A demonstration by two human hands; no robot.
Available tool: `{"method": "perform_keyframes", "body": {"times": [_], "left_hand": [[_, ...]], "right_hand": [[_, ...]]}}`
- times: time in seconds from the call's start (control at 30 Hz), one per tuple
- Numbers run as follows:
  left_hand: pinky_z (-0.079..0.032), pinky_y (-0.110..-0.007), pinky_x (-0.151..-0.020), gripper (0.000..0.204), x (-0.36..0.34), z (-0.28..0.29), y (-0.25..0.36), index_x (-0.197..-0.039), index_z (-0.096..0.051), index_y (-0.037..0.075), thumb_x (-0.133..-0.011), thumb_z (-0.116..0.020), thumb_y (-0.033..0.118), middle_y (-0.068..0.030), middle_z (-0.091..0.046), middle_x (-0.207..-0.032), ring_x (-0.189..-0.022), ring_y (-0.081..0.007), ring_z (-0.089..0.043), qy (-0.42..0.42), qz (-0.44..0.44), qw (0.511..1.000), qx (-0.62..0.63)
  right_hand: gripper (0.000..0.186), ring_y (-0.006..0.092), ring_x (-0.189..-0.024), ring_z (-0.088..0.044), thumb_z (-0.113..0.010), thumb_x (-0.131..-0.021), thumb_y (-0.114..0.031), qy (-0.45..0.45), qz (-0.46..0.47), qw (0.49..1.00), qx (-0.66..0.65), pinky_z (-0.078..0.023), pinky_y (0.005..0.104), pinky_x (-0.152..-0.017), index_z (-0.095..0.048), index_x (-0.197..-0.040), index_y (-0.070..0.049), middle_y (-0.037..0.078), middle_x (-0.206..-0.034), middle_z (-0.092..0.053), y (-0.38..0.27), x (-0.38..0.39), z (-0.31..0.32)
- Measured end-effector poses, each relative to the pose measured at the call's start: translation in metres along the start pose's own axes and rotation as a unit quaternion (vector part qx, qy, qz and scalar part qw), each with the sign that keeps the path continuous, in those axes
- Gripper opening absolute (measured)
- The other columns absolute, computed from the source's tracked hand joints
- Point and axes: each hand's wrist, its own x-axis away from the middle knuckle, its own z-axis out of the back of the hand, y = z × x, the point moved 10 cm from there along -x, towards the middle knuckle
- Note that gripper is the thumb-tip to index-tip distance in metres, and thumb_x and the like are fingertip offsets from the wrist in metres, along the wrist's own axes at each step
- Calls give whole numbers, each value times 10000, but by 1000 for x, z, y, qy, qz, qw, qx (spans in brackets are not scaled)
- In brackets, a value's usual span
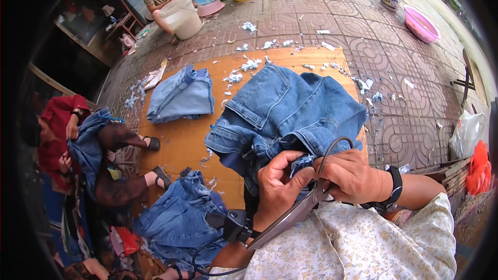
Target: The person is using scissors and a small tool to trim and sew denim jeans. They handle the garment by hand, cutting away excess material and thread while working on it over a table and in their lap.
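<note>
A pair of blue jeans [295, 109] lies bunched on the wooden board, its near edge drawn up toward my lap. My left hand [274, 189] is closed on that edge, pinching a frayed, folded bit of denim between thumb and fingers. Close beside it, my right hand [358, 176] is closed around dark metal scissors [290, 215]. One handle loop stands up by the fingers, and the blades slant down to the left, under my left hand. Whether the right fingertips also grip denim is hidden.
Folded light jeans [181, 96] lie on the orange-brown board [176, 145]; more jeans [181, 218] lie at its near left. Pale thread scraps [251, 65] litter the board and paving. At left, a person in red [62, 119] handles denim. Another sits by a white bucket [181, 18].
</note>
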Motion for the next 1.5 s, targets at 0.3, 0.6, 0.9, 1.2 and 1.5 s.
{"method": "perform_keyframes", "body": {"times": [0.3, 0.6, 0.9, 1.2, 1.5], "left_hand": [[-398, -173, -592, 163, -3, 4, -24, -900, -661, -24, -880, -634, 136, 35, -623, -768, -694, -8, -497, 43, 56, 993, 90], [-416, -186, -597, 196, 4, 4, -21, -893, -639, -38, -893, -605, 155, 33, -607, -763, -706, -23, -504, 31, 39, 996, 76], [-446, -199, -637, 184, 5, 1, -30, -938, -650, -28, -882, -630, 146, 7, -645, -791, -712, -31, -523, 59, 75, 990, 107], [-452, -250, -587, 144, 15, 20, -5, -904, -636, -26, -801, -694, 56, -59, -614, -752, -645, -109, -556, 157, -91, 969, -168], [-454, -257, -671, 149, 9, 11, 5, -910, -623, -19, -779, -688, 9, -75, -606, -778, -707, -156, -574, 84, -100, 975, -178]], "right_hand": [[250, 177, -573, -583, -669, -599, -92, -14, 50, 992, 118, -437, 301, -459, -520, -796, -55, 42, -772, -583, 5, -18, 22], [178, 150, -567, -566, -624, -646, -106, -23, 108, 986, 129, -423, 275, -442, -540, -788, -42, 66, -821, -610, -15, -6, 3], [162, 117, -551, -553, -616, -640, -123, -21, 107, 983, 149, -412, 251, -423, -532, -763, -59, 32, -774, -593, -9, -5, 4], [224, 128, -518, -542, -716, -633, -111, -93, 64, 984, 136, -387, 263, -436, -542, -773, -81, 32, -824, -630, 2, -19, 19], [168, 15, -619, -526, -714, -804, -64, 101, -453, 725, -509, -360, 180, -476, -548, -825, -79, -8, -779, -637, 85, 55, -24]]}}
